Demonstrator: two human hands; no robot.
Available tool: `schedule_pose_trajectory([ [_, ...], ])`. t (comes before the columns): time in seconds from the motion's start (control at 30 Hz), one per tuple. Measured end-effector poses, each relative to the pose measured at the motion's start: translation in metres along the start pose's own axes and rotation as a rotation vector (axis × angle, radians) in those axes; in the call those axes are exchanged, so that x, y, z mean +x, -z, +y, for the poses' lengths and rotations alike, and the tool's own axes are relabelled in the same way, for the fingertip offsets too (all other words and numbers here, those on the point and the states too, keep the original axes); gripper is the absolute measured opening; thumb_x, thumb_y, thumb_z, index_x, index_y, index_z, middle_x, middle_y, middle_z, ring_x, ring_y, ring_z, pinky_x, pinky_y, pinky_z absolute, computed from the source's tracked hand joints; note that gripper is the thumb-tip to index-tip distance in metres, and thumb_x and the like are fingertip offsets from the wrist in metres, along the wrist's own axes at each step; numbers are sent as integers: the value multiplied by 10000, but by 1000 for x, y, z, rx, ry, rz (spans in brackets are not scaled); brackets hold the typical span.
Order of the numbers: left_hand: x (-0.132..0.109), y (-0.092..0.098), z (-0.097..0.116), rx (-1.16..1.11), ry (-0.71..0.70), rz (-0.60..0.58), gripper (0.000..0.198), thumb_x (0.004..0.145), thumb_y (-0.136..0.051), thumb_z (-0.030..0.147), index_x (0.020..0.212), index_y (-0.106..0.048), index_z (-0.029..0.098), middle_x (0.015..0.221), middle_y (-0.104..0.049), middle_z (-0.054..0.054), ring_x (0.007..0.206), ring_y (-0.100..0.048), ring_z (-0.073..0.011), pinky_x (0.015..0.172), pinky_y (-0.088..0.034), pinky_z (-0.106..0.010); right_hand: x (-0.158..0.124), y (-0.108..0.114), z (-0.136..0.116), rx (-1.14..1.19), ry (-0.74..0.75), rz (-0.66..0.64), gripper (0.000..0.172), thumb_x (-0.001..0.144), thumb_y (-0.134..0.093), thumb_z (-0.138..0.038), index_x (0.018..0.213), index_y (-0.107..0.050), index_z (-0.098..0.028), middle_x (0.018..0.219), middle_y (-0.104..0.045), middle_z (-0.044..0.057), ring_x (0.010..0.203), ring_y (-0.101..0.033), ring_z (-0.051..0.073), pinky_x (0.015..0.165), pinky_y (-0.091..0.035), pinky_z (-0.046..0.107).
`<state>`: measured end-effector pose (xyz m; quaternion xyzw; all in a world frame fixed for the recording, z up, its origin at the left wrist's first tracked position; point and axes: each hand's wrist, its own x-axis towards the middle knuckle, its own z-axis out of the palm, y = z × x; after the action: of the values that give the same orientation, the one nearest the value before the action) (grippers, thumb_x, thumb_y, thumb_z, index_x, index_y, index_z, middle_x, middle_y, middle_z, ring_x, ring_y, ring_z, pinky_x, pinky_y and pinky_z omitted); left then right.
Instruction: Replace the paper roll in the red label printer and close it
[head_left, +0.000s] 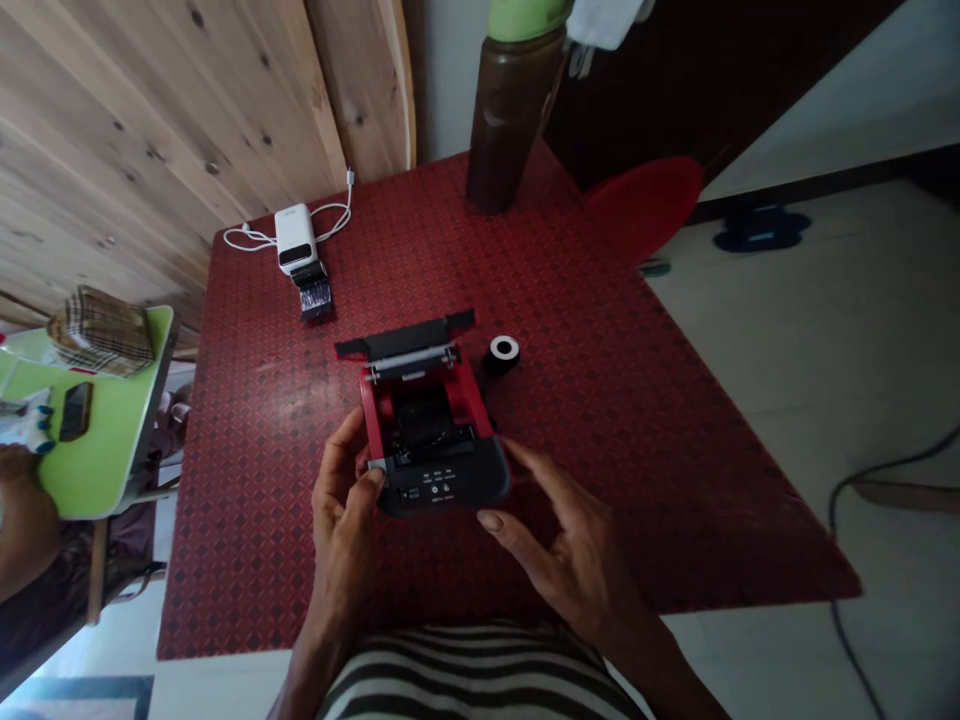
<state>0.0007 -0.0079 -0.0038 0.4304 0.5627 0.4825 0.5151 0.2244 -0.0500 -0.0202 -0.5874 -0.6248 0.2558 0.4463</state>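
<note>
So the left hand (341, 500) is wrapped around the near left corner of a red-and-black plastic thermal printer (431, 450), thumb pressed on its edge. The right hand (562, 545) is spread wide, sitting just beside the printer's front, and it doesn't look like it's touching. The printer's lid is flipped open, and the whole thing sits on a red diamond-patterned surface (247, 500). A small black roll with a white core (501, 355) lies just past it. Further out there's a white boxy gadget (294, 238) on a thin white cable (334, 215), plus a tall dark brown bottle (510, 120) at the far edge.
</note>
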Motion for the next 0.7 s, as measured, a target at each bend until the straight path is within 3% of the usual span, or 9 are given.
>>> schedule_pose_trajectory([
  [0.1,2,0,-7,6,-107,-22,548,1095,-719,409,1635,-691,323,1641,-744,-108,1489,-730,-336,1173,-637,-479,17,14,-4,-87,76,24,418,1177,-681,-496,1522,-713,-261,1358,-889,108,1166,-890,284,980,-755,428],
  [0.2,3,-1,-18,18,-246,-35,555,1119,-713,474,1656,-671,341,1627,-727,-104,1455,-730,-330,1163,-630,-475,50,15,-13,-195,282,63,255,1161,-692,-189,1403,-760,-233,1283,-902,89,1158,-874,241,1078,-711,408],
  [0.3,4,0,-29,129,-402,-45,638,1141,-671,555,1743,-577,365,1700,-640,-106,1525,-655,-354,1255,-564,-533,90,-1,-26,-310,523,-89,256,1135,-632,-37,1284,-801,-158,1229,-912,112,1131,-860,252,1056,-697,405],
  [0.4,3,3,-38,229,-475,-63,713,1160,-610,599,1815,-481,350,1763,-559,-133,1609,-556,-399,1338,-467,-624,124,-23,-45,-570,456,-503,271,1133,-599,-35,1198,-842,-139,1241,-904,143,1167,-844,319,1036,-677,467],
  [0.47,3,4,-41,251,-463,-70,739,1156,-608,606,1832,-450,351,1778,-532,-142,1630,-519,-416,1366,-413,-671,138,-34,-56,-665,347,-692,287,1135,-585,-42,1202,-849,-131,1235,-894,162,1197,-835,339,1042,-654,474],
  [0.7,2,5,-45,240,-445,-72,741,1150,-654,560,1837,-427,397,1754,-532,-127,1611,-525,-405,1361,-420,-678,149,-40,-63,-726,309,-821,352,1101,-592,-8,1324,-821,-154,1351,-854,157,1206,-826,327,1008,-622,438],
])
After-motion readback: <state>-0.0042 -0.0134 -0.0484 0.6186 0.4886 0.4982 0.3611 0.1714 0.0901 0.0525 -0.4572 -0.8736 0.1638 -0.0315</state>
